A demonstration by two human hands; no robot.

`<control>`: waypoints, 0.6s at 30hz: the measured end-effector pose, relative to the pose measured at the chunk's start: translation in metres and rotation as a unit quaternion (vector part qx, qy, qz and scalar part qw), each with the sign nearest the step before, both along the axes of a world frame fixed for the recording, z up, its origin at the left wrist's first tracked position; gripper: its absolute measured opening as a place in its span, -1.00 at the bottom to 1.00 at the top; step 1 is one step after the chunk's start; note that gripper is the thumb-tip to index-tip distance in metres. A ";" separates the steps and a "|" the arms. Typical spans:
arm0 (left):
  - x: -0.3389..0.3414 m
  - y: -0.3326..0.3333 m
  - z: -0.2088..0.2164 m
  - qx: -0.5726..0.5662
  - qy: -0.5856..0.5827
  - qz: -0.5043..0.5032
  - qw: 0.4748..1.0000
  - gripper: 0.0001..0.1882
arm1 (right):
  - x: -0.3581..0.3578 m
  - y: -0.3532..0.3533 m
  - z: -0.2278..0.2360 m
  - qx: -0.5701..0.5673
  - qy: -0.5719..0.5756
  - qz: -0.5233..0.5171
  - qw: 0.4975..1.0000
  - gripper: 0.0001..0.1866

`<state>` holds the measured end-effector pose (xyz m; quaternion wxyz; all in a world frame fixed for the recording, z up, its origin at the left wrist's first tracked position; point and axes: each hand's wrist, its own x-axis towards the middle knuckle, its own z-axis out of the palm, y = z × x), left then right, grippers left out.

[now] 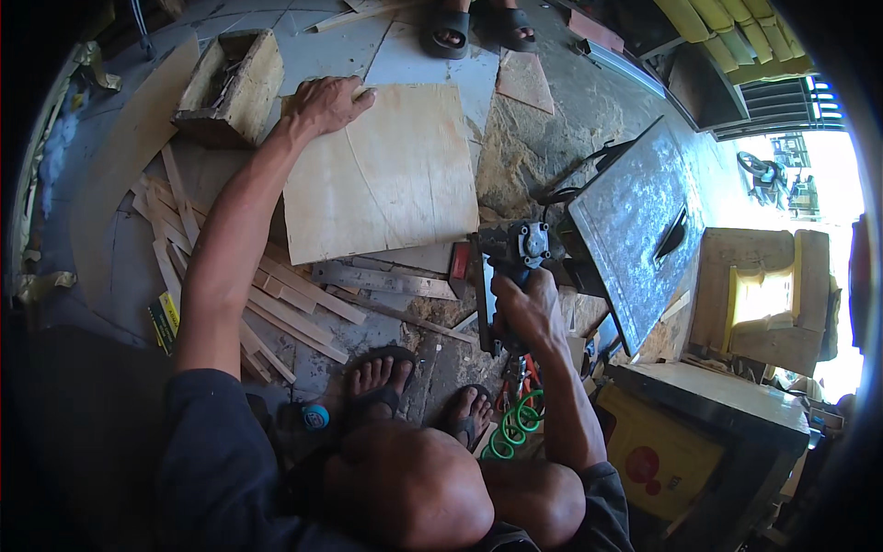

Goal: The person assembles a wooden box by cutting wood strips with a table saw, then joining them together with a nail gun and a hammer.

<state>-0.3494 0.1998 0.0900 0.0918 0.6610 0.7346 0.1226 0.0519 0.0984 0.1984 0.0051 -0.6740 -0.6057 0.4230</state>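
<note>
A pale, roughly square plywood panel (pixel 386 175) lies in front of me, its surface marked by a thin curved line. My left hand (pixel 329 106) grips it at the far left corner, fingers curled over the edge. To the right of the panel, my right hand (pixel 533 313) is closed around the handle of a dark nail gun (pixel 531 241). The tool's grey round-cornered cap sits close to the panel's near right corner. A green coiled air hose (pixel 515 428) hangs below it; where the hose joins the tool is hidden.
Thin wood strips (pixel 285 294) and a metal square (pixel 386 278) lie nearer me. A wooden box (pixel 230 87) stands far left. A table saw (pixel 635 230) is at right, above a dark cabinet (pixel 717 396). Another person's sandalled feet (pixel 448 35) are at the far edge.
</note>
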 end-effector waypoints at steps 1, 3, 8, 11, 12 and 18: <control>-0.002 0.000 0.001 0.000 0.003 0.000 1.000 -0.46 | -0.002 0.001 -0.001 0.001 -0.019 -0.003 1.000 -0.61; -0.001 -0.002 0.002 -0.001 0.006 0.000 1.000 -0.46 | -0.003 0.000 -0.004 0.013 -0.008 -0.002 1.000 -0.61; -0.005 -0.002 0.000 0.001 0.002 0.009 1.000 -0.45 | -0.016 0.005 0.009 -0.028 -0.003 0.000 1.000 -0.62; -0.005 -0.002 -0.002 0.013 0.007 0.008 1.000 -0.44 | -0.022 0.008 0.020 -0.035 0.003 -0.006 0.999 -0.61; -0.005 0.001 -0.001 0.014 0.010 0.007 1.000 -0.44 | -0.021 0.010 0.017 -0.027 -0.001 -0.001 1.000 -0.61; -0.005 0.001 -0.001 0.006 0.001 0.002 1.000 -0.45 | -0.026 0.005 0.016 0.003 -0.034 0.023 0.999 -0.58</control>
